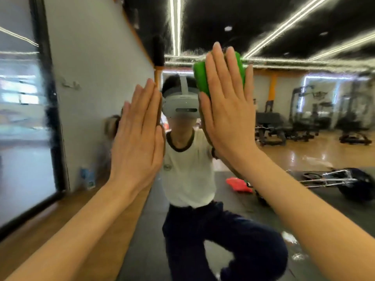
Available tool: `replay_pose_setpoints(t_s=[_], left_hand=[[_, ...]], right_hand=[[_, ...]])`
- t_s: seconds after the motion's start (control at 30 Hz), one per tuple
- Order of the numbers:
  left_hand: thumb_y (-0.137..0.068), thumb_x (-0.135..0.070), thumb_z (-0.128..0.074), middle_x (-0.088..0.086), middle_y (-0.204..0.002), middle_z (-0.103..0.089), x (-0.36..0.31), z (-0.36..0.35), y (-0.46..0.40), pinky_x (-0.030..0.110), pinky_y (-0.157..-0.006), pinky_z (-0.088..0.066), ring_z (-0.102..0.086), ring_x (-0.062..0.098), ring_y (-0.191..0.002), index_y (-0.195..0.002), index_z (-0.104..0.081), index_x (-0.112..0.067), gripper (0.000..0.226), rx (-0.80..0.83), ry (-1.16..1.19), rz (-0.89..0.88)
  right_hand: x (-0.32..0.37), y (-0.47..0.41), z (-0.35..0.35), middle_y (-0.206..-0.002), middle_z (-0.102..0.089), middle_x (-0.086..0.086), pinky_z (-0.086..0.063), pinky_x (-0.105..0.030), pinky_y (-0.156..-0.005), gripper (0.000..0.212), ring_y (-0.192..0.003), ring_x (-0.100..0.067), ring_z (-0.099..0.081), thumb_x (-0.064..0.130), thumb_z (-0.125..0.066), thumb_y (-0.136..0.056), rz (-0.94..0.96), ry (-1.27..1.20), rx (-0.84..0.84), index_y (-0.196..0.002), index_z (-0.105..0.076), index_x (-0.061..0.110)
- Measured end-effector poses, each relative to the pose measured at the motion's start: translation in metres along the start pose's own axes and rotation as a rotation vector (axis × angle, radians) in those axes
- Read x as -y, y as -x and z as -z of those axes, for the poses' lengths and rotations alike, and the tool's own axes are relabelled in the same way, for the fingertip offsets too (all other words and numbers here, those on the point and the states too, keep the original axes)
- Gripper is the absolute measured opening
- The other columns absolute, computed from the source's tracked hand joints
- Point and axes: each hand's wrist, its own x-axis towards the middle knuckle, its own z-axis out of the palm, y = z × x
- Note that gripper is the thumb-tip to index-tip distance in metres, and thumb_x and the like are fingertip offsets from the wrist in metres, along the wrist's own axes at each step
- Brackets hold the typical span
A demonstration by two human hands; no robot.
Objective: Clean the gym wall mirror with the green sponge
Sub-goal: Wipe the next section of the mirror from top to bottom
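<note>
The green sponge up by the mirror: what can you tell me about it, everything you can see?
The green sponge is bright green, thick and soft-looking, with rounded edges. It stands roughly upright, pressed flat against the wall mirror under the right hand, whose straight fingers cover its middle, so only its left and right edges show. It sits high, above the reflected headset. The left hand lies flat on the glass beside it, not touching it.

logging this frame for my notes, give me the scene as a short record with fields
setting: gym, seen in the wall mirror
left hand: flat on the glass, fingers straight, holds nothing
right hand: presses the green sponge flat against the mirror
sponge height: about level with the reflected headset
mirror surface: wet streaks near the top
</note>
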Motion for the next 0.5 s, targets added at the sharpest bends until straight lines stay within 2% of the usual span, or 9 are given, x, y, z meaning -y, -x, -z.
replay_pose_setpoints(t_s=[0.13, 0.2, 0.3, 0.43, 0.5], left_hand=[[-0.103, -0.01, -0.036, 0.011, -0.167, -0.012, -0.023, -0.024, 0.008, 0.029, -0.126, 0.002, -0.002, 0.015, -0.155, -0.159, -0.02, 0.001, 0.059, 0.003, -0.019, -0.036], [-0.103, -0.012, -0.037, 0.011, -0.167, -0.012, -0.023, -0.029, 0.01, 0.029, -0.127, 0.001, -0.002, 0.015, -0.155, -0.159, -0.021, 0.001, 0.059, 0.001, -0.072, -0.045], [-0.103, -0.012, -0.038, 0.01, -0.167, -0.01, -0.021, -0.032, 0.01, 0.031, -0.127, 0.001, 0.0, 0.015, -0.155, -0.159, -0.02, 0.001, 0.06, 0.009, -0.108, -0.047], [-0.103, -0.012, -0.036, 0.01, -0.167, -0.012, -0.021, -0.032, 0.009, 0.031, -0.127, 0.001, 0.0, 0.015, -0.155, -0.158, -0.022, 0.001, 0.059, -0.002, -0.094, -0.045], [-0.103, -0.013, -0.034, 0.01, -0.167, -0.013, -0.02, -0.034, 0.01, 0.032, -0.127, 0.0, -0.002, 0.015, -0.155, -0.158, -0.022, 0.001, 0.058, -0.015, -0.091, -0.053]], right_hand=[[0.01, 0.138, 0.019, -0.168, -0.012, -0.011, 0.001, -0.047, -0.126, 0.063, -0.156, -0.027, -0.006, 0.027, -0.042, -0.105, 0.089, 0.028, 0.18, -0.159, -0.016, 0.007], [0.001, 0.167, 0.028, -0.169, -0.004, -0.006, 0.001, -0.045, -0.126, 0.068, -0.156, -0.023, -0.005, 0.029, -0.043, -0.103, 0.196, 0.073, 0.249, -0.16, -0.013, 0.009], [-0.013, 0.102, 0.022, -0.166, -0.018, -0.01, 0.003, -0.044, -0.126, 0.061, -0.155, -0.022, -0.004, 0.03, -0.039, -0.105, 0.23, 0.05, 0.211, -0.158, -0.019, 0.008], [-0.011, -0.021, -0.001, -0.162, -0.029, -0.02, -0.003, -0.049, -0.124, 0.053, -0.152, -0.035, -0.021, 0.026, -0.033, -0.108, -0.041, -0.019, -0.033, -0.155, -0.031, 0.001], [-0.004, -0.02, -0.007, -0.163, -0.027, -0.02, -0.004, -0.05, -0.124, 0.053, -0.152, -0.035, -0.021, 0.024, -0.036, -0.108, -0.079, 0.003, -0.068, -0.155, -0.03, 0.0]])
